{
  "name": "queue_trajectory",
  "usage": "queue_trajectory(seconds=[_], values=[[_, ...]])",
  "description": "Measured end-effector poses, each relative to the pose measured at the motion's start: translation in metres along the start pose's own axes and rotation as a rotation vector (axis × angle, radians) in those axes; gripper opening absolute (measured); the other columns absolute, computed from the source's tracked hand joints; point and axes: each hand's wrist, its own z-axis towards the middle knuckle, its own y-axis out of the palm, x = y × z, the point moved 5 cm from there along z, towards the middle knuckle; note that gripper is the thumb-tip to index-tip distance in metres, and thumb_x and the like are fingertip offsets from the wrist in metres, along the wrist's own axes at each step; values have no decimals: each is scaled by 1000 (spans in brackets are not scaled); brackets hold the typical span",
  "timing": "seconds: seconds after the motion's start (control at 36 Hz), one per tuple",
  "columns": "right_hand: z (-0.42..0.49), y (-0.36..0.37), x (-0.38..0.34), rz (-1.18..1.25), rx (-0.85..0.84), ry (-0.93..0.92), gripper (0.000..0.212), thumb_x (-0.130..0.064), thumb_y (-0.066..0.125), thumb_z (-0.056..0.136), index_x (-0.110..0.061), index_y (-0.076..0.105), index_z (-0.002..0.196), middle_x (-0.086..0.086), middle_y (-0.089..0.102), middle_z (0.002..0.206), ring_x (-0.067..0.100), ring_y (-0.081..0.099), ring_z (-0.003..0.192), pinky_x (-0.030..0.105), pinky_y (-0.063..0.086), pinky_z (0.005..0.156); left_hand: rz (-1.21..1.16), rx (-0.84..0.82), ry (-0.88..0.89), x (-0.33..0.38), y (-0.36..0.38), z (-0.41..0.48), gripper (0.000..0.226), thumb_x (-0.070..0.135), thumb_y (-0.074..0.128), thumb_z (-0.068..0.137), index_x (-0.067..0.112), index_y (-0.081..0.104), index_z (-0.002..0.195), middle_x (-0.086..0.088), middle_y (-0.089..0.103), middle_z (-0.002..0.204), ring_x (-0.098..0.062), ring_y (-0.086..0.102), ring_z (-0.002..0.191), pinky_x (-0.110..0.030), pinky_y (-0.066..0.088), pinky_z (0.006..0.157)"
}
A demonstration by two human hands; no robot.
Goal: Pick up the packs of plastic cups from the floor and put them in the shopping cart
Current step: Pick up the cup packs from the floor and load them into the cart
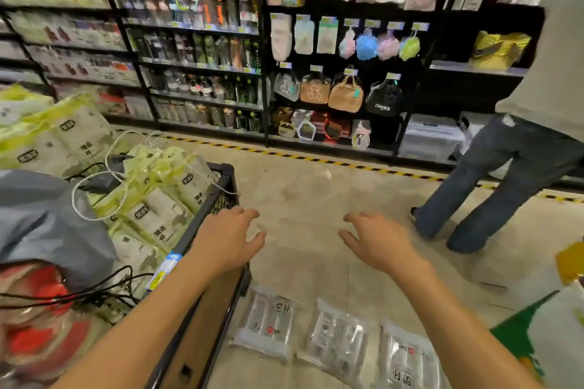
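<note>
Three clear packs of plastic cups lie flat on the floor near me: one (pixel 268 322) beside the cart, a second (pixel 338 341) to its right, a third (pixel 407 357) at the bottom edge. The black shopping cart (pixel 221 186) stands at left, filled with green-and-white packs (pixel 158 215). My left hand (pixel 227 240) hovers over the cart's right rim, fingers spread, holding nothing. My right hand (pixel 376 240) is held out over bare floor, fingers apart and empty. Both hands are well above the packs.
A person in jeans (pixel 493 180) stands at right facing the shelves. Black shelving (pixel 262 73) with bottles and hanging bags runs along the back behind a yellow-black floor stripe (pixel 316 159). A grey cloth (pixel 41 218), cables and red items lie in the cart. A green-and-white bag (pixel 537 331) sits at right.
</note>
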Motion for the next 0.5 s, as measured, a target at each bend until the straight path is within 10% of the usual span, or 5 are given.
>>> queue_trajectory(seconds=[0.5], values=[[164,269,-2,231,-254,189,47,-45,38,101,-28,38,144,3,60,127,26,59,112,38,50,82,-359,-273,-79,-104,260,156,53,44,50,94,19,50,140,-1,56,136,-21,53,123,-37,46,100]])
